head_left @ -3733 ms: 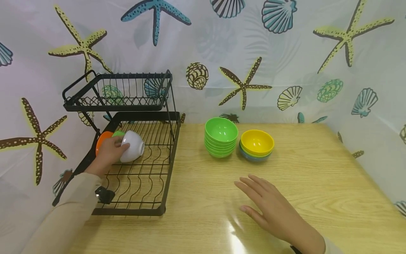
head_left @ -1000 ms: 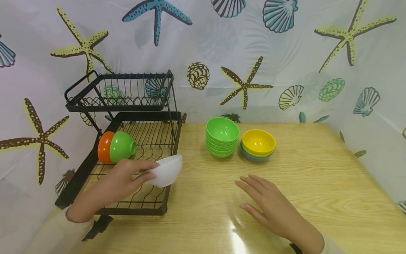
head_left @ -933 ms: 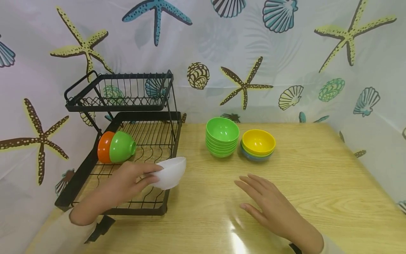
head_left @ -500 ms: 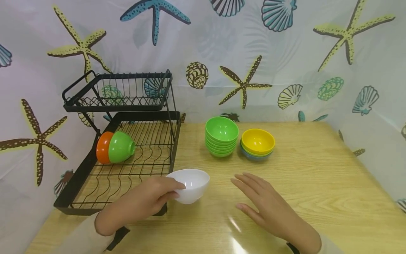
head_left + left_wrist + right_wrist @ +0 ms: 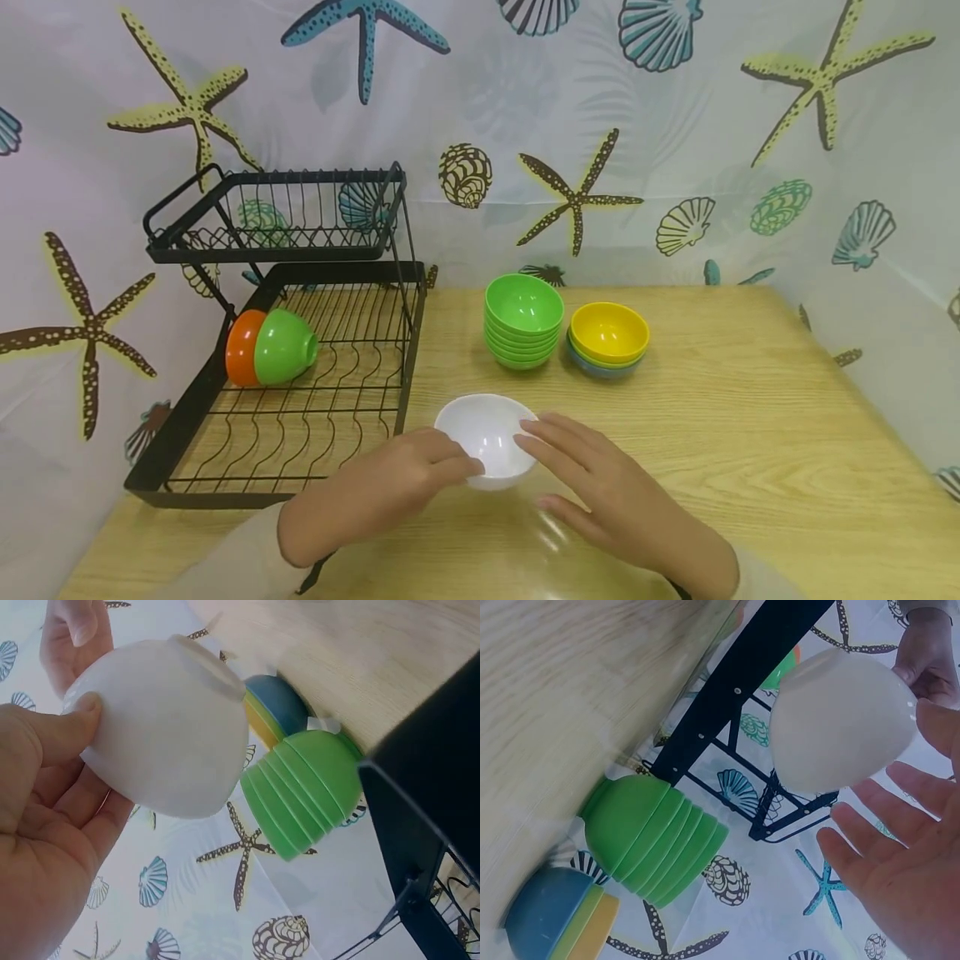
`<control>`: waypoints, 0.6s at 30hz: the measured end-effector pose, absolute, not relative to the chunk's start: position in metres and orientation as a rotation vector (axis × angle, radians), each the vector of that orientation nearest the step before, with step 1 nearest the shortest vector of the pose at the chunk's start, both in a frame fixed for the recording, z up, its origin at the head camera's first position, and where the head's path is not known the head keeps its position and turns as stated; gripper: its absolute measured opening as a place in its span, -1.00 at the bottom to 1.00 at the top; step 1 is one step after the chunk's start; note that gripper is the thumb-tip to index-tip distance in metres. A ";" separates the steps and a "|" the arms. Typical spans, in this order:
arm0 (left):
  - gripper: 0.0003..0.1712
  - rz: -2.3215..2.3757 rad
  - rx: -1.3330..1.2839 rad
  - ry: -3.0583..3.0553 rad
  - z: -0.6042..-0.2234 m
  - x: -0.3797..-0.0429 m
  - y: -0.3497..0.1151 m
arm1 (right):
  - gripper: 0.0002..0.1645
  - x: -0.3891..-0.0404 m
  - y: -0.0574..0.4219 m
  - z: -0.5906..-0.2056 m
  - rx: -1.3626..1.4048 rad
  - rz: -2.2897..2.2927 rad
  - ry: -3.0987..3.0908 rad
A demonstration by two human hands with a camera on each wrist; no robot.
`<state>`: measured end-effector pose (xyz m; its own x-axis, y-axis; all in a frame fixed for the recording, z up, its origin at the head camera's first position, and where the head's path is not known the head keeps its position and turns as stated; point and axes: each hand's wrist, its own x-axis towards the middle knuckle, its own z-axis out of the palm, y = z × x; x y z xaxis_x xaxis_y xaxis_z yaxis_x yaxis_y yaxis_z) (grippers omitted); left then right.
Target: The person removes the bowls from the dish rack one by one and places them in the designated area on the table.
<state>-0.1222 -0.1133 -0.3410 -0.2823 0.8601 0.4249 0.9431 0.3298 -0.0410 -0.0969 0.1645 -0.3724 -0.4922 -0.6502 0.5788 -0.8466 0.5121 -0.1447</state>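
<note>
A white bowl (image 5: 486,442) is held above the table with its mouth up. My left hand (image 5: 386,483) grips its left rim, the thumb on the outer wall in the left wrist view. At the bowl's right side is my right hand (image 5: 611,492), fingers extended, fingertips at or over the rim; whether they touch it I cannot tell. The right wrist view has that hand (image 5: 907,840) with fingers spread beside the bowl (image 5: 844,724). An orange bowl (image 5: 243,348) and a green bowl (image 5: 283,347) stand on edge in the black dish rack (image 5: 412,358), nested together.
Behind the white bowl stands a stack of several green bowls (image 5: 522,321). To its right is a smaller stack with a yellow bowl (image 5: 609,332) on top and a blue bowl (image 5: 603,368) at the bottom. A patterned curtain (image 5: 697,125) hangs behind the table (image 5: 757,417).
My left hand has taken the white bowl out of the rack, carried it right and turned it mouth up. My right hand has moved slightly left, to the bowl's rim.
</note>
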 end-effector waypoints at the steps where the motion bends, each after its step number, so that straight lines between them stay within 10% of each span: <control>1: -0.54 -0.285 -1.599 -2.208 -0.342 -0.122 -0.112 | -0.38 -0.097 0.163 -0.372 1.236 0.577 -2.289; 18: -0.68 -0.268 -1.665 -2.088 -0.348 -0.126 -0.094 | -0.76 -0.102 0.159 -0.379 1.214 0.408 -2.171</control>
<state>-0.1264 -0.0945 -0.3481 -0.1670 0.8714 0.4613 0.9596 0.2512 -0.1270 -0.1024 0.1594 -0.3794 -0.3927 -0.6581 0.6424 -0.8465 0.5317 0.0272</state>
